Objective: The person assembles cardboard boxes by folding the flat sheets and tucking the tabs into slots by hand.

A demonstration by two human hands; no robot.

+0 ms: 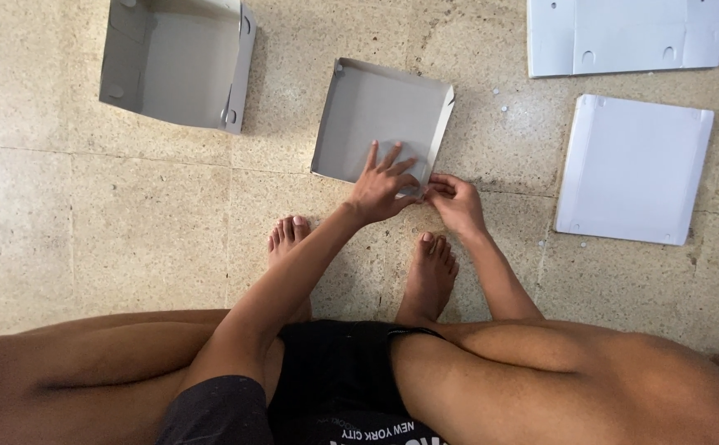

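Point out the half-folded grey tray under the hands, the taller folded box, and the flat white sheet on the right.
half-folded grey tray (376, 111), head view, on its bare inner floor.
taller folded box (180, 70), head view, on its inner floor.
flat white sheet (633, 169), head view, on its middle.

Grey cardboard tray (376, 115), grey folded box (174, 62), white flat card sheet (633, 169), white creased card sheet (623, 35), beige speckled floor tiles (87, 222), black shorts (335, 379) with white lettering
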